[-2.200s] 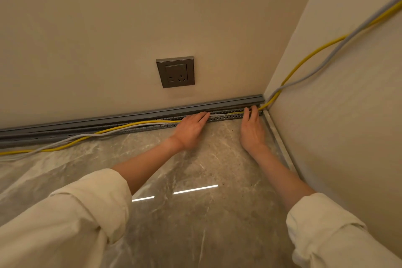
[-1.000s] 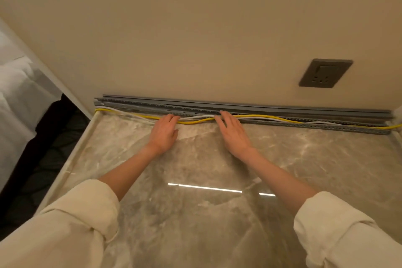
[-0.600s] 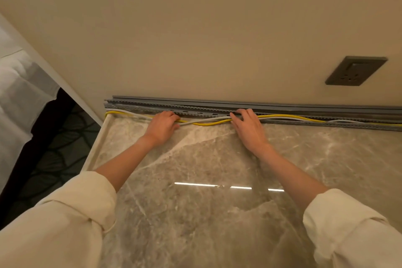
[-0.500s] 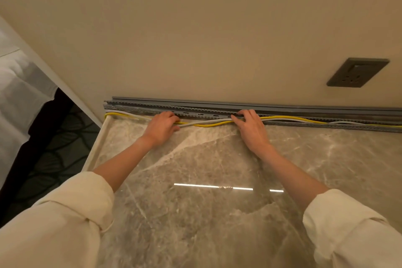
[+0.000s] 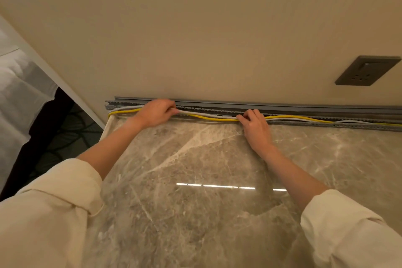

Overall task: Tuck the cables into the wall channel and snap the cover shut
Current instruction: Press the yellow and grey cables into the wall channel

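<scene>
Cables [image 5: 214, 116], yellow & grey, wavy along open grey channel [image 5: 282, 109]

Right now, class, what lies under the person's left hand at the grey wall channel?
A yellow cable and a white cable run in under the left hand along the grey channel. Their covered stretch and the grip itself cannot be seen.

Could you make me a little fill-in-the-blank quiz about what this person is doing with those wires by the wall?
1. Beside the grey cable runs a ____ cable.
2. The channel sits where the wall meets the ____.
3. The hand nearer the channel's open end is the ____ hand.
4. The dark socket is mounted on the ____.

Missing words: yellow; floor; left; wall
</scene>
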Demonstrator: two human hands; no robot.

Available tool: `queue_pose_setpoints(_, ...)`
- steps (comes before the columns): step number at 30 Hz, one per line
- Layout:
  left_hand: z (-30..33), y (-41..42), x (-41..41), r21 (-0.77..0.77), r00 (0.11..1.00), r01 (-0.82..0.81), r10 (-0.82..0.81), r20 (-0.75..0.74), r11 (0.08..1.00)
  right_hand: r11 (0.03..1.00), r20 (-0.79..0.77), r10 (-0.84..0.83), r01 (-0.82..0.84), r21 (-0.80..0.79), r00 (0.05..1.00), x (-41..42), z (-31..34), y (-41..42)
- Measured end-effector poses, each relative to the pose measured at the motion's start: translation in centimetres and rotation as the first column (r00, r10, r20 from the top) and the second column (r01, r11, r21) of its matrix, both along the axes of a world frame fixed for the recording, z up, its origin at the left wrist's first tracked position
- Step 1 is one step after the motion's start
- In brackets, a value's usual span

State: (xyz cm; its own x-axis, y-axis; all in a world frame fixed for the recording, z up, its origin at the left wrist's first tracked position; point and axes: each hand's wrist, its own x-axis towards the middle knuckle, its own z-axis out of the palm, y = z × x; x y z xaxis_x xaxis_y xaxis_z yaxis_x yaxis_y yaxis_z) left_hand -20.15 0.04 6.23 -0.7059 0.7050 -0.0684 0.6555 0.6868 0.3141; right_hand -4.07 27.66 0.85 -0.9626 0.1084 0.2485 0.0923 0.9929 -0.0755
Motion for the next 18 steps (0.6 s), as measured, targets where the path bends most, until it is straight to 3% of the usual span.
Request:
queue_pose_setpoints(9, -1.6, 1.4, -0.6, 0.192, 0.984, -0.127, 0.147, -0.095, 0.973, 0.999, 0.033, 0.026, -0.028, 0.038, 0.999, -0.1, 0.6, 0.1)
queue_pose_setpoints(18, -2.1, 1.6, -0.5, 0.238, 0.970, -0.226, 0.241, -0.036, 0.945, 0.991, -0.021, 0.090, -0.088, 0.098, 0.996, -0.8, 1.1, 0.8)
